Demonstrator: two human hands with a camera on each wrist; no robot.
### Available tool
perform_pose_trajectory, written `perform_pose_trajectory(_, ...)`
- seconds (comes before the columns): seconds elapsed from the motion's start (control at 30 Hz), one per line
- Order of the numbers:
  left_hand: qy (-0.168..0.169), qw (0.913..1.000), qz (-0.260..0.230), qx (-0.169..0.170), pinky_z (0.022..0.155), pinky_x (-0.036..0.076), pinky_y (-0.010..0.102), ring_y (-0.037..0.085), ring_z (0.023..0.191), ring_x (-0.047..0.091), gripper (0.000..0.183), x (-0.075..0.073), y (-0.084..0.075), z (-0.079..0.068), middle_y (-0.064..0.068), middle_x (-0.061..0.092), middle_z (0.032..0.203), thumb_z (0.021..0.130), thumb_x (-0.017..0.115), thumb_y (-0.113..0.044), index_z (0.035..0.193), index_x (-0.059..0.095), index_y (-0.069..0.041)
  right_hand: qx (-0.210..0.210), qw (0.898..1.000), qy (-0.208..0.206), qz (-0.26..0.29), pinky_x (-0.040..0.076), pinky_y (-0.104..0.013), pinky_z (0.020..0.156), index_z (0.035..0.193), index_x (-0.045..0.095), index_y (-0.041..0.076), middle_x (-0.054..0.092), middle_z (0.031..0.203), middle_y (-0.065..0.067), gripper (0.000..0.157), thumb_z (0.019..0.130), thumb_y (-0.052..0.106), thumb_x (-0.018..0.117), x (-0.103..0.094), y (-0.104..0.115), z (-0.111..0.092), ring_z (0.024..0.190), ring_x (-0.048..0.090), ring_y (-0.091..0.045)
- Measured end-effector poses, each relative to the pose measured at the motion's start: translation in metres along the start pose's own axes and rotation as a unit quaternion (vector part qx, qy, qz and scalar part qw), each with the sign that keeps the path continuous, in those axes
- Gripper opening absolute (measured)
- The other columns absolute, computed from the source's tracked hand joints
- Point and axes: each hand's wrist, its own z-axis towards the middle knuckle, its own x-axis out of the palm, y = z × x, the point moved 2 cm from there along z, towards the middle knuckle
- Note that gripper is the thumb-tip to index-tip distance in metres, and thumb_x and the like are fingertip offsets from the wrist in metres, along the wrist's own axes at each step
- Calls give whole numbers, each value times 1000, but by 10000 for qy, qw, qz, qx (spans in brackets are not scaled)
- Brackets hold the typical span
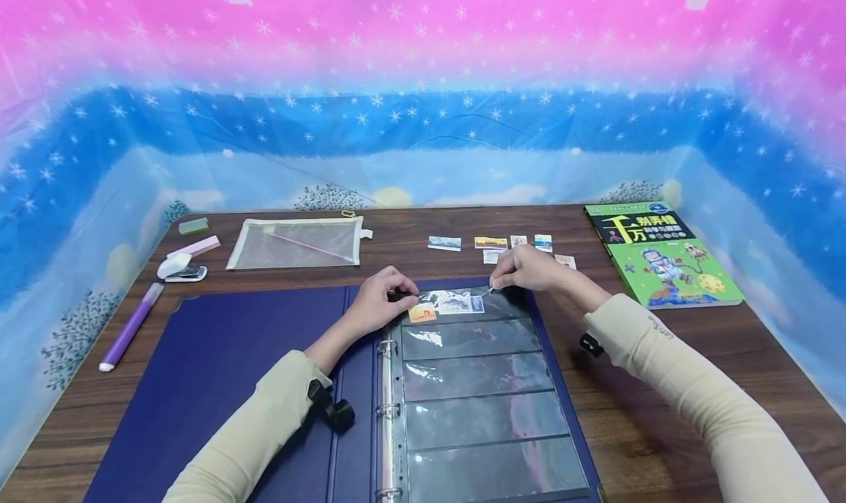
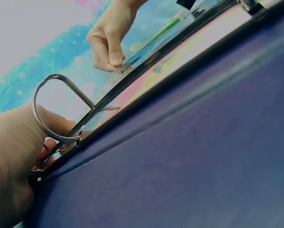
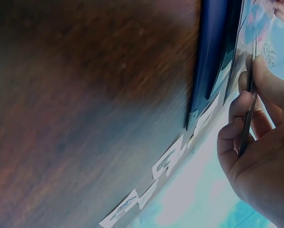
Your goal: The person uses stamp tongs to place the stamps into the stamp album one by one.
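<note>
A dark blue ring binder (image 1: 264,371) lies spread on the table, with a black stamp page (image 1: 485,415) of clear pocket strips on its rings. At the page's top left corner my left hand (image 1: 378,303) pinches the edge, thumb above and fingers beneath in the left wrist view. My right hand (image 1: 532,269) grips slim metal tweezers (image 3: 247,121), their tips at the top strip. In that strip sit an orange stamp (image 1: 423,312), a wider grey stamp (image 1: 453,302) and a small blue stamp (image 1: 478,304) beside the tweezer tips.
Loose stamps (image 1: 444,244) lie behind the binder, some partly behind my right hand. A green book (image 1: 667,261) is at the right. To the left are a mesh zip pouch (image 1: 297,242), a white stapler (image 1: 181,268), a purple marker (image 1: 130,328) and two small blocks.
</note>
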Motion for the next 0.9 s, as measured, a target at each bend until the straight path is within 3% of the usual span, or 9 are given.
perform_pose_trajectory(0.13, 6, 10000, 25, 57, 74, 43, 25, 15, 81, 53, 9, 0, -1, 0, 4, 58, 89, 82, 69, -17, 90, 72, -11, -49, 9998, -20, 209, 39, -27, 64, 94, 75, 8, 69, 87, -7, 15, 85, 15, 66, -3, -1, -1, 71, 53, -12)
perform_pose_trajectory(0.27, 0, 9999, 50, 123, 73, 42, 25, 15, 80, 55, 9, -1, -2, 1, 4, 59, 89, 82, 69, -16, 89, 72, -12, -12, 9991, -161, 397, 42, -27, 66, 92, 75, 9, 70, 90, -9, 14, 85, 17, 66, -9, -5, -3, 74, 56, -15)
perform_pose_trajectory(0.4, 46, 9999, 49, 116, 75, 43, 27, 17, 82, 56, 9, 0, -2, 1, 5, 60, 91, 82, 69, -16, 89, 72, -11, 230, 9974, -621, 286, 47, -29, 72, 93, 76, 11, 71, 96, -8, 14, 86, 18, 66, -18, -10, -7, 83, 61, -16)
perform_pose_trajectory(0.63, 76, 9999, 73, 33, 76, 44, 28, 18, 84, 57, 10, -2, -2, -1, 6, 60, 92, 83, 69, -16, 90, 72, -10, 699, 9835, -1667, 9, 36, -31, 61, 97, 74, 7, 68, 89, -11, 18, 87, 18, 64, -29, -17, -14, 63, 47, -18)
perform_pose_trajectory(0.9, 84, 10000, 48, 17, 75, 43, 28, 18, 83, 56, 10, -1, -4, -2, 6, 59, 92, 83, 68, -16, 91, 72, -10, 1197, 9731, -1962, -164, 38, -31, 64, 103, 73, 10, 68, 103, -13, 22, 89, 23, 62, -23, -24, -10, 72, 54, -21)
